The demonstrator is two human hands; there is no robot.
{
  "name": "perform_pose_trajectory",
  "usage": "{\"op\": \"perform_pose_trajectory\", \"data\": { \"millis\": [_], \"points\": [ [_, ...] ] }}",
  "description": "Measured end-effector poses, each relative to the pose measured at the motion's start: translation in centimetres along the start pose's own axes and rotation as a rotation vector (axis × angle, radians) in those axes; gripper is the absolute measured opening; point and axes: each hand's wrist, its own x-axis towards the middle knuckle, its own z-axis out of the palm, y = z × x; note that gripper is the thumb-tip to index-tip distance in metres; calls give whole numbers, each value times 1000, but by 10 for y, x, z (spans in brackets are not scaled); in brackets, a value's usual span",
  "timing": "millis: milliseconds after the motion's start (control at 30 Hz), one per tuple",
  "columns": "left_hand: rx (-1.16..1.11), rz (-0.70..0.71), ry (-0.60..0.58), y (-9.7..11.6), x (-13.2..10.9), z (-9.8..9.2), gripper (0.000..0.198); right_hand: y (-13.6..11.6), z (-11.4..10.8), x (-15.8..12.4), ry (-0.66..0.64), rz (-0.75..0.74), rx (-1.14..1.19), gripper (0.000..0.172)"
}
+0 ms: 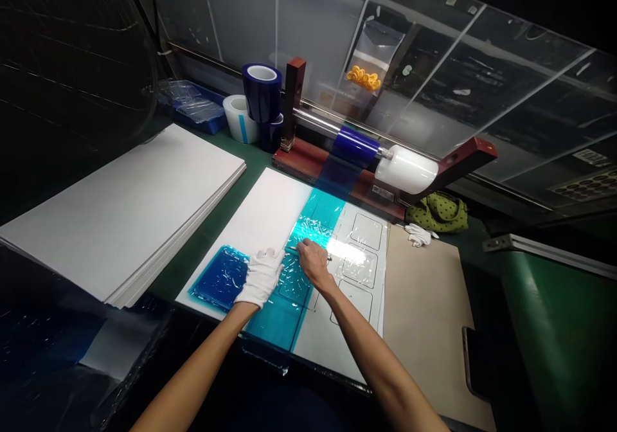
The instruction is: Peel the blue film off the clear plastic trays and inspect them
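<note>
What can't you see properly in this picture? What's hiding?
In the head view:
- The thin tool in the right hand: the fingers cover most of it.
- The outlines on the white sheet: bright glare washes out some of them.
- The orange things in the plastic bag: too small, behind a clear panel.
- The dark flat object: too dark to tell what it is.

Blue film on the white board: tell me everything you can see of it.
The blue film is a glossy, translucent strip, teal over the white board and darker where it rises to a blue roll on a metal rod. It looks wrinkled under the bare right hand and meets the gloved left hand.
</note>
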Motion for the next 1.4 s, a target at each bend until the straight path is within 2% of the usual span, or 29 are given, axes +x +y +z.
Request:
{"op": "perform_pose_trajectory", "data": {
  "millis": [367,733,933,1033,1200,1400],
  "points": [
    [-44,-31,-8,2,-1,-5,41,11,-1,-10,-46,17,-19,31],
    [-17,-16,28,0,-2,1,47,48,-4,-38,-66,67,-33,30],
    [-20,-69,60,3,-6,1,44,66,-2,-53,-76,101,-36,29],
    [-12,-142,109,5,-22,-3,48,73,0,-60,-77,113,-33,28],
    [-54,-371,214,0,-69,-9,50,85,2,-69,-67,135,-37,30],
    [-424,-656,219,-11,-127,-1,42,92,-8,-89,-29,162,-56,29]
  ]
}}
